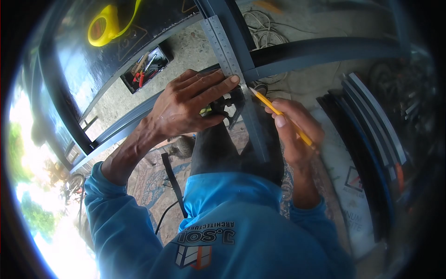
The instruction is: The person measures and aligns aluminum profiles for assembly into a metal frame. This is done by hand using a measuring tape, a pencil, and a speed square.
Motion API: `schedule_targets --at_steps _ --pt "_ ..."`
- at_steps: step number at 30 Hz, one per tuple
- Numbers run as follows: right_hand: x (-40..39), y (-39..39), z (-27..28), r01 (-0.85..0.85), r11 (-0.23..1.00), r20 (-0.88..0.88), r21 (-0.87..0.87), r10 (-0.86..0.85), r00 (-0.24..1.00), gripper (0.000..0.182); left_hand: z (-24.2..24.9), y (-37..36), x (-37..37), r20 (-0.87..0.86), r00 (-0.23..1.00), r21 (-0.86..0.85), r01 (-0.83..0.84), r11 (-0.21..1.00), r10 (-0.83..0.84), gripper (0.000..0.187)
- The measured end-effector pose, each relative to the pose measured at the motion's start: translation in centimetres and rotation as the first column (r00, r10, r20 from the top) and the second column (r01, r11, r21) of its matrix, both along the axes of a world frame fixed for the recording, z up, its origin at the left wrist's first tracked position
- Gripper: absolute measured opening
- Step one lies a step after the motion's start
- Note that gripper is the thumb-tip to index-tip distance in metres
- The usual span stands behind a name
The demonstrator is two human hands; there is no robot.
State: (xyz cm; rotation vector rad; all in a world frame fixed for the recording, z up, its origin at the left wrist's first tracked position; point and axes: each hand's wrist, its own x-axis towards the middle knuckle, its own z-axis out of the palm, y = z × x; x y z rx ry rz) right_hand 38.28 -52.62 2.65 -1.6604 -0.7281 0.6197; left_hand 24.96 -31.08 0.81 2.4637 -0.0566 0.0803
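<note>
A steel ruler (222,44) with scale marks lies along a dark grey metal profile (236,37). My left hand (188,100) holds its lower end down, index fingertip on the steel, thumb lower down and bent beneath the fingers. Between the fingers of my right hand (297,128) is a yellow pencil (268,103). Its point touches the profile or hovers right beside the ruler's end. Part of a tool in black and yellow-green shows below my left hand, mostly covered. The grey profile runs on down toward my lap.
A yellow tape measure (104,25) rests on a dark glossy panel (74,60) at upper left. Beneath is a black tray (155,67) of hand tools. Coiled cable (265,30) lies on the floor. A curved grey bar (325,53) extends right, above stacked strips (367,121).
</note>
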Motion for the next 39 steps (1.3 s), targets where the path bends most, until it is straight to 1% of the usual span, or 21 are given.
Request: schedule_targets --at_steps 2,6,12,18,21,23,27,29,30,32,35,37,39 --pt "-0.3 0.1 -0.1 0.03 0.999 -0.006 0.019 -0.03 1.0 0.021 -0.1 -0.1 -0.1 -0.002 1.0 0.006 -0.002 1.0 0.002 0.081" --pt "-0.1 0.2 0.1 0.038 0.999 -0.023 -0.009 -0.038 0.999 0.021 0.1 0.0 0.0 -0.01 1.0 0.033 0.002 0.999 -0.002 0.081" --pt "-0.4 0.2 0.1 0.043 0.999 -0.031 -0.007 -0.044 0.999 0.021 0.2 0.1 -0.1 -0.049 0.999 0.036 -0.006 0.999 0.008 0.081" --pt "-0.5 0.5 0.4 0.051 0.999 -0.047 -0.012 -0.052 0.998 0.019 0.2 0.2 -0.1 -0.047 0.999 0.029 0.004 1.0 -0.003 0.082" --pt "-0.5 0.8 0.3 0.032 0.999 -0.005 -0.012 -0.032 0.999 0.019 0.2 0.2 -0.1 -0.053 0.999 0.012 0.002 1.0 -0.001 0.08" --pt "-0.5 0.9 0.1 -0.007 1.0 0.154 0.007 0.006 0.988 0.019 0.2 0.2 -0.1 -0.051 0.999 0.004 -0.001 1.0 0.002 0.08" --pt "-1.2 1.1 -0.3 0.0 1.0 0.163 0.031 -0.005 0.987 0.019 0.3 0.1 0.0 -0.056 0.998 0.002 -0.012 1.0 0.013 0.08" --pt "-1.4 1.3 -0.4 -0.03 0.998 0.28 0.052 0.014 0.96 0.021 0.4 0.1 0.0 -0.05 0.999 0.004 -0.016 1.0 0.016 0.079" --pt "-1.5 1.6 -0.5 -0.031 0.998 0.282 0.052 0.015 0.959 0.021 0.4 0.1 0.0 -0.042 0.999 0.006 -0.017 1.0 0.017 0.079" --pt "-1.9 2.2 -0.7 -0.052 0.996 0.424 0.07 0.018 0.905 0.023 0.3 0.1 0.1 -0.05 0.998 -0.014 -0.025 1.0 0.024 0.078" --pt "-1.7 2.7 -0.6 -0.024 0.997 0.381 0.068 -0.004 0.925 0.024 0.3 -0.1 0.0 -0.052 0.998 -0.022 -0.03 0.999 0.029 0.077" --pt "-1.9 2.2 -0.4 -0.039 0.998 0.382 0.047 0.018 0.924 0.023 0.3 0.0 0.0 -0.039 0.999 -0.011 -0.029 1.0 0.028 0.077" --pt "-2.2 1.6 -0.8 0.013 0.998 0.286 0.069 -0.032 0.958 0.022 0.3 0.0 0.0 -0.037 0.999 -0.035 -0.026 0.999 0.025 0.077"
